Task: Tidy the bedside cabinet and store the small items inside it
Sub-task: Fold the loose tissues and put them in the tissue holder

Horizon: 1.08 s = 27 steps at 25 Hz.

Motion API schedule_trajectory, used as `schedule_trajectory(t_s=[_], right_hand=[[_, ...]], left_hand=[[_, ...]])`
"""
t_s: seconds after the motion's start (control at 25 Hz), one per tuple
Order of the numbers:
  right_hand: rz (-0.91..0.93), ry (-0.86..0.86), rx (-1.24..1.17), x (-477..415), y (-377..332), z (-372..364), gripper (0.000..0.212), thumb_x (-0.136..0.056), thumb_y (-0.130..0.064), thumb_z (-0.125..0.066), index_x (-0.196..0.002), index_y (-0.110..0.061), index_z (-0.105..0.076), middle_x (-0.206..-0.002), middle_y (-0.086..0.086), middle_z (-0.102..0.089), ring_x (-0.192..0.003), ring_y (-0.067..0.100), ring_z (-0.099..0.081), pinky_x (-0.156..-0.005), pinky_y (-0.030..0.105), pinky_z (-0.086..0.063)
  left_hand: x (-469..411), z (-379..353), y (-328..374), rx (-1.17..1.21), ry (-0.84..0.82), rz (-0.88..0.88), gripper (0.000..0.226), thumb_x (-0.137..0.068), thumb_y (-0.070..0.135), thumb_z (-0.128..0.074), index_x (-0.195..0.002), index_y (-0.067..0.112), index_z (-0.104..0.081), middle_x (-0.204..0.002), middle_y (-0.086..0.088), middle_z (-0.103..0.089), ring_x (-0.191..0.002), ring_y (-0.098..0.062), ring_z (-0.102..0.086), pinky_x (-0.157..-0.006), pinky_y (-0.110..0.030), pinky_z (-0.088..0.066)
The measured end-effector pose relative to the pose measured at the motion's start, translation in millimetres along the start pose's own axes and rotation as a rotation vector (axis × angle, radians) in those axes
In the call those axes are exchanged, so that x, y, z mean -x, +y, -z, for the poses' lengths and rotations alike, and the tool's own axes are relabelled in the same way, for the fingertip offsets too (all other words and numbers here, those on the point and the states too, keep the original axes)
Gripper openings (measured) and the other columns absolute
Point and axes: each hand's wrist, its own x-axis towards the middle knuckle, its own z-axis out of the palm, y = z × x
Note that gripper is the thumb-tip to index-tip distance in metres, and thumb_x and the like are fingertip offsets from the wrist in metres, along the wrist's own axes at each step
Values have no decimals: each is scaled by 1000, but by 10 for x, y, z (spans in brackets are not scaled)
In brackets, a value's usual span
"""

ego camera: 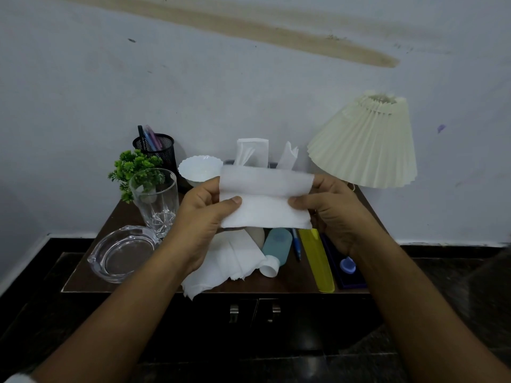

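a folded white tissue is hanging in the air above the middle of the bedside cabinet, stretched flat between two hands and touching nothing on the top below it. the left hand is pinching its left edge, thumb pressing on the front face and the other fingers curling behind the sheet, mostly hidden. the right hand is pinching the right edge the same way, thumb on the front and fingers tucked behind. directly under the held tissue a crumpled tissue is lying on the brown top, its lower corner drooping over the front edge. just to its right a teal bottle with a white cap is lying on its side, cap pointing toward the front. beside that a blue pen, a yellow comb and a dark blue case are lying side by side, running front to back. on the left side a clear glass tumbler is standing upright, with a glass ashtray sitting near the front left corner. behind the tumbler a small green plant and a black mesh pen holder are standing by the wall, and a white bowl is sitting next to them. more white tissues are sticking up behind the held one. a pleated cream lampshade is leaning tilted at the back right. two metal handles are showing on the dark cabinet doors, which are closed.
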Motion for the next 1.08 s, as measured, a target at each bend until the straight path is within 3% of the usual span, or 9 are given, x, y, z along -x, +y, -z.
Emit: schedule_trajectory(t_s=[0.08, 0.16, 0.24, 0.44, 0.56, 0.68, 0.8, 0.92, 1.08], right_hand=[[89, 14, 70, 5, -9, -5, 26, -88, 12, -60, -83, -11, -71, -97, 16, -75, -88, 34, -71, -69, 43, -61], [208, 24, 113, -8, 2, 1, 28, -88, 14, -55, -80, -8, -71, -106, 21, -73, -102, 41, -68, -81, 57, -58], [299, 26, 151, -7, 0, 1, 30, -87, 16, -52, -81, -6, -71, -105, 19, -74, -104, 37, -68, -85, 56, -58], [279, -24, 155, 31, -66, 4, 33, -94, 9, -52, -108, -12, -73, -105, 7, -76, -96, 23, -73, -64, 28, -58], [258, 68, 54, 52, -118, 9, 25, -102, -12, -53, -121, -18, -68, -106, 3, -76, -97, 18, -73, -71, 31, -59], [398, -9, 412, 69, -64, -42, 22, -101, -32, -58, -116, -24, -71, -107, -8, -73, -102, 7, -67, -84, 32, -57], [388, -211, 689, 85, 38, -153, 21, -100, -39, -58, -108, -26, -72, -98, -12, -70, -93, 5, -64, -77, 29, -54], [340, -295, 646, 85, 37, -185, 21, -102, -32, -57, -92, -22, -72, -85, -4, -71, -77, 12, -65, -65, 35, -52], [276, -165, 371, 87, 42, -223, 14, -100, -22, -61, -94, -18, -73, -88, -3, -76, -80, 10, -71, -69, 26, -56]], left_hand=[[-20, 2, 19, 29, 6, 25, 34, -101, 0, -48, -117, 17, -71, -113, -1, -77, -104, -20, -71, -75, -36, -62], [-38, 5, 43, 147, 13, 103, 33, -108, 25, -41, -126, 19, -67, -117, -3, -76, -107, -22, -72, -79, -44, -63], [-37, -7, 40, 183, 14, 182, 45, -104, 49, -41, -126, 20, -66, -115, -2, -76, -105, -22, -73, -79, -45, -62], [-27, 1, -37, 3, 49, 60, 25, -91, 10, -68, -115, 18, -73, -107, 0, -78, -93, -14, -71, -70, -32, -58], [-26, 45, -36, -36, 42, -36, 25, -88, 6, -72, -111, 17, -74, -106, -1, -78, -93, -15, -72, -74, -32, -60], [-15, 29, -43, -126, -16, -145, 23, -85, 4, -75, -103, 17, -75, -101, -4, -78, -93, -20, -72, -77, -32, -61], [17, -7, -35, -182, -80, -175, 27, -85, 2, -75, -109, 15, -73, -104, -7, -77, -98, -27, -73, -84, -41, -62], [12, -1, -13, -147, -61, -184, 38, -85, -1, -73, -119, 16, -70, -106, -5, -77, -99, -24, -73, -86, -41, -62], [-12, -28, 2, 181, -19, -14, 53, -79, 20, -74, -130, 16, -63, -112, -4, -76, -101, -20, -73, -78, -36, -62]])
